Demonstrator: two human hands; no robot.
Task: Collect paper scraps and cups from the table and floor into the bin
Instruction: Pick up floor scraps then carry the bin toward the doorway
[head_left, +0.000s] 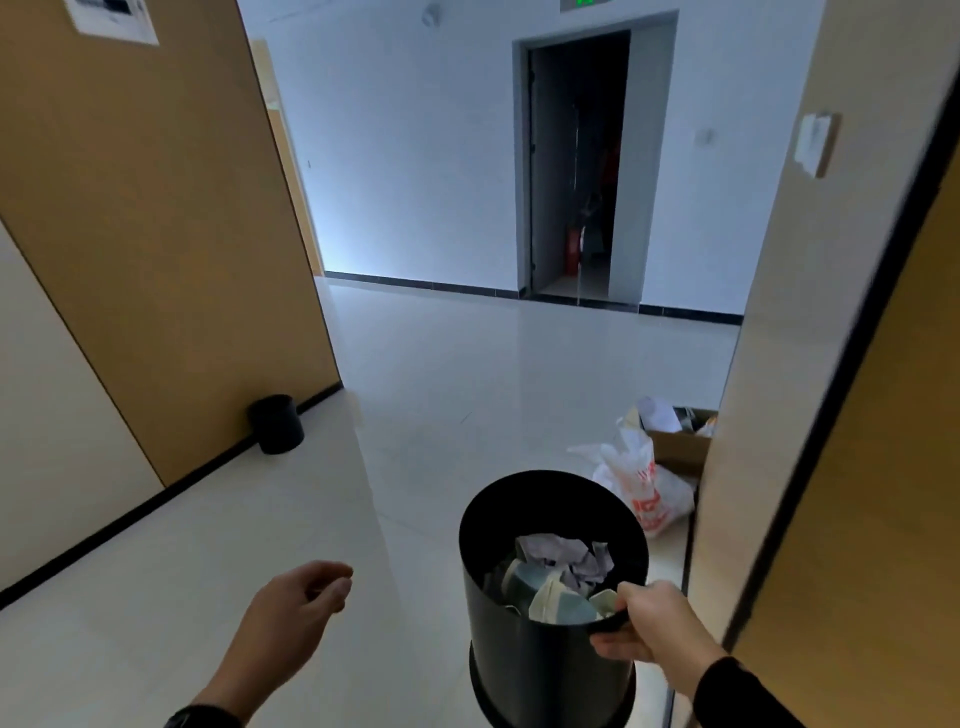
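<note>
Right hand grips the near rim of the black bin, thumb hooked inside the rim and fingers curled under its outer edge, so the bin hangs above the pale tiled floor in the lower middle of the view. Inside lie crumpled paper scraps, white to pale grey, on top of squashed paper cups with greenish print; how many cups there are cannot be told, since they overlap and the bin's wall hides the lower layers. Left hand hangs free to the left of the bin, well apart from it, fingers loosely curled and holding nothing.

A second black bin stands on the floor against the brown wall panel on the left; its contents are not visible from this angle. To the right, beyond the held bin, a white plastic bag with red print sits beside an open cardboard box holding white paper and other things too small to make out; the box is partly cut off by the door edge. The dark doorway in the far wall hides most of what stands within it
</note>
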